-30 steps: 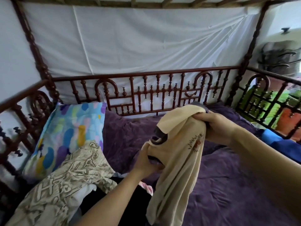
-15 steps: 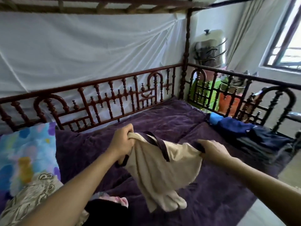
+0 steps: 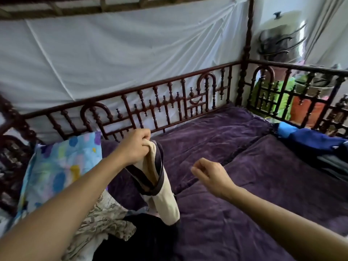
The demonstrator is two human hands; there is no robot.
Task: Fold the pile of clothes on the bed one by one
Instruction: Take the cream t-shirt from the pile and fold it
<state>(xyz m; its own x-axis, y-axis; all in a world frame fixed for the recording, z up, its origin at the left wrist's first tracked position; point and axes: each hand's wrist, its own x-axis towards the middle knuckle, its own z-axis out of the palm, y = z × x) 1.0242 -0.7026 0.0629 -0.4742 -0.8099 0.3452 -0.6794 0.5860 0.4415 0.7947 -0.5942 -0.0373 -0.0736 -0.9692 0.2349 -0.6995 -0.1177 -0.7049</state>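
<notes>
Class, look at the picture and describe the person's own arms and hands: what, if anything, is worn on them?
Both arms are bare: the left forearm and right forearm show no sleeve as far as the picture's edge. The left hand and right hand wear no gloves. No watch, bracelet or ring shows on either wrist or on the fingers in view.

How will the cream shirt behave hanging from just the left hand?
Probably floppy: the cream shirt hangs limp from the left hand. Likely light, since one grip at its top carries it. It may bunch unless the right hand spreads it.
</notes>
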